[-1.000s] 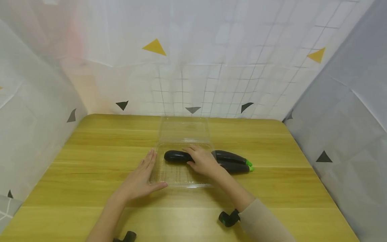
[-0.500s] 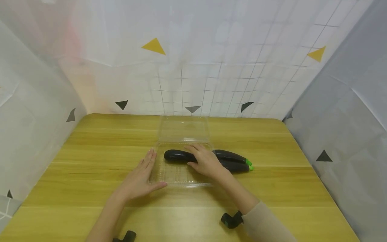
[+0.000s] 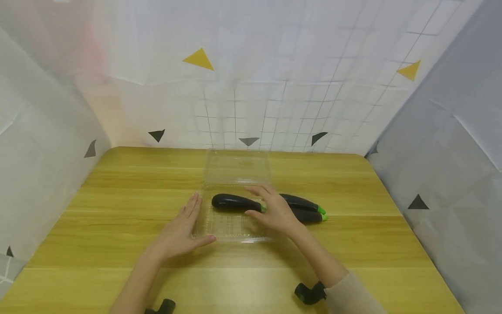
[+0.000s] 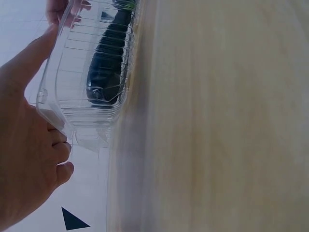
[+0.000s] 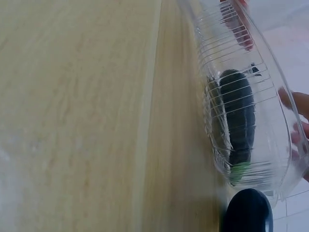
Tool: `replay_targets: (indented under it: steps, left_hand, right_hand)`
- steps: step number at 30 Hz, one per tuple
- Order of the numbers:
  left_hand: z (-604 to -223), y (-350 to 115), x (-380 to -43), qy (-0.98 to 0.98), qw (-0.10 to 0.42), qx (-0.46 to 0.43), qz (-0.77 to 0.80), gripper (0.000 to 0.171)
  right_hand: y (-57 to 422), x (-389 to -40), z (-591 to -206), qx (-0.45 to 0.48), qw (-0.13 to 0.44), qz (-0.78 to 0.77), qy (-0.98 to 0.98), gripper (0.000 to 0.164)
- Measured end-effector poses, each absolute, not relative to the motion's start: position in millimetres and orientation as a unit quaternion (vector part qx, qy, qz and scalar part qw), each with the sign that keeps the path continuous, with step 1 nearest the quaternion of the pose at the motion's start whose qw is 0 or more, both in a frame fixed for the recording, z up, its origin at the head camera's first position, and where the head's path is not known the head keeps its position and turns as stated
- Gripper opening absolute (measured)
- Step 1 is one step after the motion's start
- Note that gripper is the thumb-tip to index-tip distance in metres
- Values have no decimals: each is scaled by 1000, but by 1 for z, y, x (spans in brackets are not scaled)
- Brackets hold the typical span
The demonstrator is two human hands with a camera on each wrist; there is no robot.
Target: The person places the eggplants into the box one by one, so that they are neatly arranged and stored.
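Note:
An eggplant (image 3: pixel 233 202) lies sideways in the back part of a clear plastic clamshell container (image 3: pixel 231 239), its green stem toward the right. My left hand (image 3: pixel 174 233) rests against the container's left side, fingers straight, thumb along the front rim. Over the right end my right hand (image 3: pixel 276 211) is spread, thumb and fingers parted on either side of the stem. Through the clear wall in the right wrist view, the green stem end (image 5: pixel 240 171) shows on the container floor. Two more eggplants (image 3: pixel 300 203) lie side by side, just right of the container, partly hidden by my right hand.
The container's hinged lid (image 3: pixel 237 166) lies flipped back toward the white wall (image 3: pixel 251 104). A black elbow-shaped piece (image 3: pixel 309 293) sits near my right wrist, and a similar black piece (image 3: pixel 166 306) near my left. Wood-grain table (image 3: pixel 129 205) surrounds everything.
My right hand has loosened from the eggplant and drawn back slightly right, uncovering its green stem. The eggplant stays in the container, and my left hand keeps its place.

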State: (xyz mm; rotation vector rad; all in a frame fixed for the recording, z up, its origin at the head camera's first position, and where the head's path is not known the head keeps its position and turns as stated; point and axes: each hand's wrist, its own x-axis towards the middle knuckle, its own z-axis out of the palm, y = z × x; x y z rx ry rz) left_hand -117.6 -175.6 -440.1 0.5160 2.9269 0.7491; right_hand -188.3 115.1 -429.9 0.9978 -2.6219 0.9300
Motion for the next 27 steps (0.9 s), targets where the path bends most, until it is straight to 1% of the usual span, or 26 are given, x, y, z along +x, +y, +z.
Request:
replay_targets:
  steps: [11,21,27]
  left_hand:
    - [-441,-176,-118,954,39,171,242,113]
    - [-440,-176,-118,954,37,174,240,113]
    - [-441,-176,-119,955,37,173,238,113]
  right_hand:
    - [118,-188,-427,376,110,369,-843,62]
    - [122,-186,-427,371,113,394,-833,59]
    - [128,-182,-424,368,102,418,-824,56]
